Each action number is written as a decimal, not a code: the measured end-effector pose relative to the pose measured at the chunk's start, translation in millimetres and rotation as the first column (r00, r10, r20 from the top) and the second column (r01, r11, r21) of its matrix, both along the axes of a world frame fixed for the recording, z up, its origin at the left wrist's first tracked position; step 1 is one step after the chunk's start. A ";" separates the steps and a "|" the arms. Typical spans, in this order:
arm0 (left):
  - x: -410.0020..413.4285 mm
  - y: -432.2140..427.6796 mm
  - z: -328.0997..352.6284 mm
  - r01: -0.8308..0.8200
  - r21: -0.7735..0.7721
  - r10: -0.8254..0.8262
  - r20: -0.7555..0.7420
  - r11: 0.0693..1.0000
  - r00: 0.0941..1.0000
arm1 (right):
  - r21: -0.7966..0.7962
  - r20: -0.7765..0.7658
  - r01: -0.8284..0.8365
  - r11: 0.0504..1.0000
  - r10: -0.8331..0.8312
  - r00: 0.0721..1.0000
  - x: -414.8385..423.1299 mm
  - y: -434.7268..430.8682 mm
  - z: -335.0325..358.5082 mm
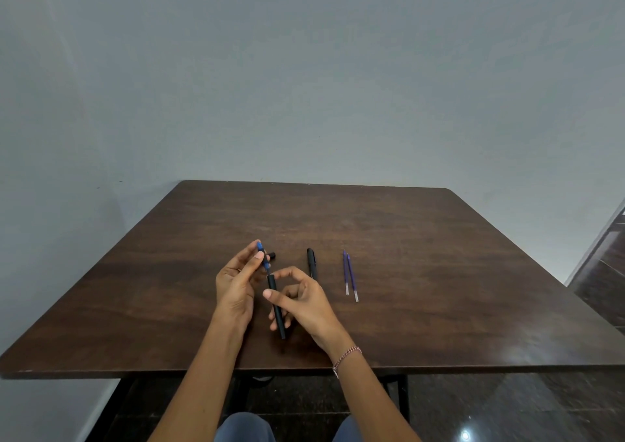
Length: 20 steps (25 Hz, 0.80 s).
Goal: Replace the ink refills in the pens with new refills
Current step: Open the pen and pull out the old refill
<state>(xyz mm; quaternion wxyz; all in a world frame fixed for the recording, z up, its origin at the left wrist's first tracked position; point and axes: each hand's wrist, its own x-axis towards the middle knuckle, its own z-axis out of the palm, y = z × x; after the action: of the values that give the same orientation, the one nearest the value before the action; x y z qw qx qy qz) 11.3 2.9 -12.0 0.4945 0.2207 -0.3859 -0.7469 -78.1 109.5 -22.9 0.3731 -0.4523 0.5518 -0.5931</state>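
Centrally, above a dark wooden table [406, 238]: left hand [236, 282], fingertips pinched on a blue grip section [263, 256]; right hand [301, 301], thumb and fingers closed round a black pen barrel [277, 306], tilted, lower end near the table's front. The two parts stand nearly in line, a thin dark piece between them. Behind the left hand, a small black cap [272, 255]. Right of the hands, a second black pen [311, 263], capped, lying flat. Farther right, two purple refills [350, 274], side by side, nearly touching.
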 end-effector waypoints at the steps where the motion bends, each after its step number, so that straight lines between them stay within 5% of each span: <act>1: 0.1 -0.2 -0.1 -0.009 -0.001 0.009 -0.005 1.000 1.000 | 0.001 -0.004 0.000 1.000 0.000 1.000 0.0 0.1 -0.1; 15: 9.0 -10.0 4.1 -0.298 0.225 0.333 -0.135 0.928 0.933 | 0.008 -0.069 0.014 1.000 -0.014 0.997 3.5 1.3 1.0; 17: 5.4 -9.0 1.9 -0.354 0.126 0.361 -0.034 0.926 0.932 | 0.000 -0.063 0.027 1.000 -0.027 0.998 3.6 0.7 0.6; 20: -2.0 -3.2 -3.7 -0.333 -0.248 0.397 0.286 0.910 0.872 | -0.045 -0.021 0.054 0.998 -0.055 0.998 3.5 0.0 -0.1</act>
<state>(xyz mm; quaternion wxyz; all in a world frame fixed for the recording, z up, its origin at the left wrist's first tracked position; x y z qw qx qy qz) 9.3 -0.3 -15.7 0.5744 0.3630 -0.4841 -0.5513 -74.6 109.5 -23.0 0.3404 -0.4517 0.5548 -0.6102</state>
